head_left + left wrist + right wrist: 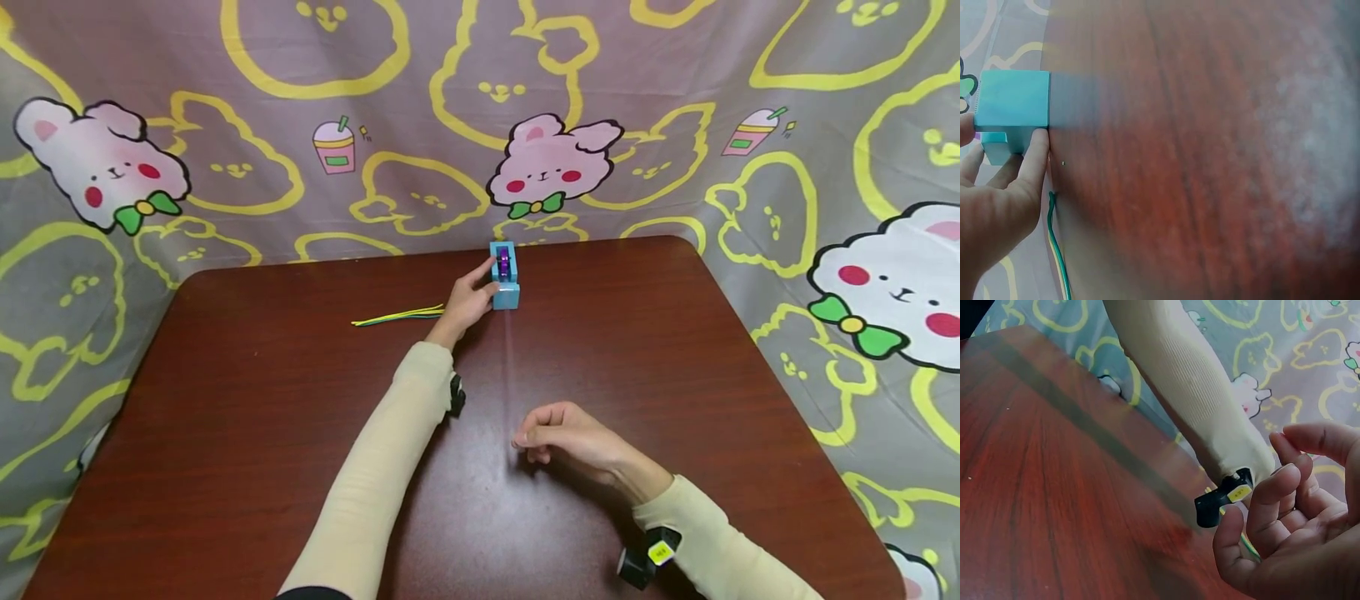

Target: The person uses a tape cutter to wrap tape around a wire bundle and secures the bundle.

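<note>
A light-blue tape dispenser (507,296) with a purple roll (504,262) inside stands near the table's far edge. My left hand (471,302) holds it from its left side. In the left wrist view the fingers (1035,159) of that hand press along the edges of the blue dispenser (1013,99). My right hand (570,437) is over the middle of the table, closer to me. Its fingers (1272,490) are curled, with thumb and index fingertips close together; I cannot tell whether something thin is between them.
Thin yellow and green strands (397,316) lie on the brown table (262,417), left of the left hand. A cloth curtain (420,125) printed with rabbits surrounds the table. Each wrist wears a small black camera (637,567); a faint narrow streak runs from the dispenser toward me.
</note>
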The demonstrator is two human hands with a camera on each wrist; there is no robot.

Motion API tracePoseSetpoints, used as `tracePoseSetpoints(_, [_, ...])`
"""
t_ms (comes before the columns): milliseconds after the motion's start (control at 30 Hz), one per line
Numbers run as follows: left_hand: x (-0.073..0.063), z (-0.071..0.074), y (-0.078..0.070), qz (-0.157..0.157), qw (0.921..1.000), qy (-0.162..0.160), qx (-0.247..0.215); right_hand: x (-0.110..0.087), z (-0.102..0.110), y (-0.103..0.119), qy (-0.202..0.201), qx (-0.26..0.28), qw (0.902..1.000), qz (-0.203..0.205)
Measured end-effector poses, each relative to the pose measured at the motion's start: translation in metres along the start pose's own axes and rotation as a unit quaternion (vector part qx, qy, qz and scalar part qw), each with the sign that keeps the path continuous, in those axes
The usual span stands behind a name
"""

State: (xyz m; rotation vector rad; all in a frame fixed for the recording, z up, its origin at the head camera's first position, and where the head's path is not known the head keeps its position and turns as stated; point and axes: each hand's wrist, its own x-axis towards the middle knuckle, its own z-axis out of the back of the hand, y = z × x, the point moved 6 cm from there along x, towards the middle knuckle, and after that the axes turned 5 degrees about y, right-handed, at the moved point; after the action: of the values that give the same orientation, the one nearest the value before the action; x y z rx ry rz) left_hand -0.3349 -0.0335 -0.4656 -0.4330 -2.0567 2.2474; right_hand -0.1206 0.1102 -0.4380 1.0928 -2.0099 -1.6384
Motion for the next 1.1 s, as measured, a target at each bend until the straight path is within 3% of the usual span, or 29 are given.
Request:
tracePoseSetpoints(267, [-0.005, 0.004, -0.002, -0.011, 0.9998, -0.009, 0.010, -0.005, -0.003, -0.011, 0.035, 0.081, 0.9960, 0.015])
tracePoseSetpoints(400, [-0.007, 0.010, -0.006, -0.034, 0.9970, -0.022, 0.066, -0.006, -0.003, -0.015, 0.048, 0.107, 0.9930, 0.018])
tracePoseSetpoints(533, [-0.011, 0.025, -0.011, -0.067, 0.9934, -0.035, 0.086, -0.006, -0.004, -0.017, 0.052, 0.119, 0.9915, 0.013])
tracePoseSetpoints(600, [-0.016, 0.038, -0.014, -0.084, 0.9921, -0.032, 0.088, -0.006, -0.005, -0.019, 0.052, 0.123, 0.9910, 0.008])
tracePoseSetpoints(667, [-0.024, 0.054, -0.019, -0.102, 0.9875, -0.028, 0.117, -0.006, -0.006, -0.021, 0.050, 0.130, 0.9903, 0.002])
tracePoseSetpoints(800, [-0.040, 0.090, -0.025, -0.119, 0.9647, -0.014, 0.234, -0.007, -0.005, -0.025, 0.039, 0.146, 0.9884, -0.015])
tracePoseSetpoints(933, [-0.054, 0.121, -0.019, -0.087, 0.9379, 0.011, 0.336, -0.010, -0.003, -0.030, 0.024, 0.162, 0.9859, -0.033])
tracePoseSetpoints(1100, [-0.062, 0.141, -0.004, -0.055, 0.9007, 0.047, 0.428, -0.013, 0.000, -0.035, 0.007, 0.168, 0.9845, -0.049])
